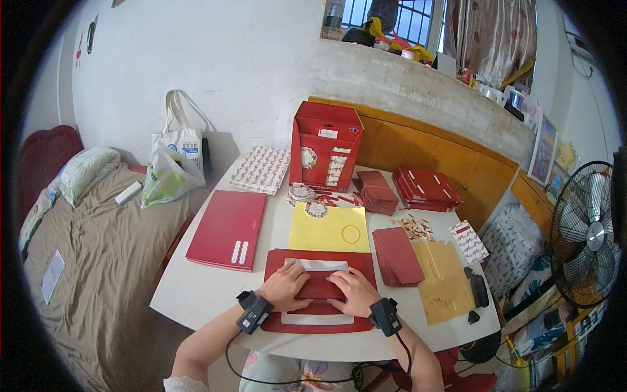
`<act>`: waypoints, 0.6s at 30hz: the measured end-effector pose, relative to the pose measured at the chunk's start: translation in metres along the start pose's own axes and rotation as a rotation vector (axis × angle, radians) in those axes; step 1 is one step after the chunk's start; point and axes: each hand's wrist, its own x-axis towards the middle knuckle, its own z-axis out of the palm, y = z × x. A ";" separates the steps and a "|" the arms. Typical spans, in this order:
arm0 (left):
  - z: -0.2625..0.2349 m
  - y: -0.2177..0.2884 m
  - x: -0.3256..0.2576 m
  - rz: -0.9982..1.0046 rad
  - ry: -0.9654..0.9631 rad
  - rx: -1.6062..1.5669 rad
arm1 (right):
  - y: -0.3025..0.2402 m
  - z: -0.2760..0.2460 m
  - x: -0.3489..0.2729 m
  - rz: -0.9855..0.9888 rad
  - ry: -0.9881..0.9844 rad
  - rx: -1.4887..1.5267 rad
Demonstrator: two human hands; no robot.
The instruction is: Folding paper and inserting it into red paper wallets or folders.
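Note:
A dark red card sheet (272, 321) lies flat at the near edge of the table. On it is a smaller red paper piece (318, 287) with white strips along its far edge (320, 265) and near edge (318, 319). My left hand (285, 287) rests on the piece's left side, fingers spread over it and thumb apart. Mirroring it, my right hand (354, 291) presses on the right side, thumb likewise apart from the fingers. Both palms partly cover the paper, so its folds are hard to make out. Black bands with cables circle both wrists.
Beyond my hands lies a yellow sheet (326, 225). Stacked red folders (227, 228) sit left; red envelopes (397, 257) and a tan sheet (444, 277) lie right. A tall red box (324, 147) stands behind, near a red stack (426, 188). A fan (593, 235) stands far right.

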 end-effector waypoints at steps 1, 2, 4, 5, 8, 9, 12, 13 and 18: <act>0.001 -0.001 0.000 0.042 0.030 0.068 | 0.000 0.000 0.000 -0.002 -0.006 0.004; 0.001 -0.002 0.000 0.084 0.059 0.136 | 0.001 0.002 0.000 -0.003 -0.006 0.005; -0.002 -0.003 0.004 0.088 0.075 0.167 | 0.004 0.002 0.001 -0.004 0.025 -0.051; -0.003 -0.003 0.006 0.089 0.088 0.197 | 0.004 0.001 0.002 -0.004 0.027 -0.054; -0.002 -0.002 0.005 0.056 0.064 0.189 | 0.003 0.001 0.003 -0.010 0.028 -0.076; -0.002 -0.003 0.005 0.056 0.065 0.189 | 0.002 0.000 0.003 -0.021 0.052 -0.084; -0.001 -0.004 0.005 0.077 0.111 0.204 | 0.001 -0.001 0.004 -0.031 0.073 -0.088; -0.001 -0.004 0.004 0.085 0.121 0.219 | 0.001 -0.001 0.004 -0.030 0.071 -0.082; -0.003 -0.003 0.005 0.070 0.089 0.203 | 0.002 -0.001 0.004 -0.035 0.069 -0.067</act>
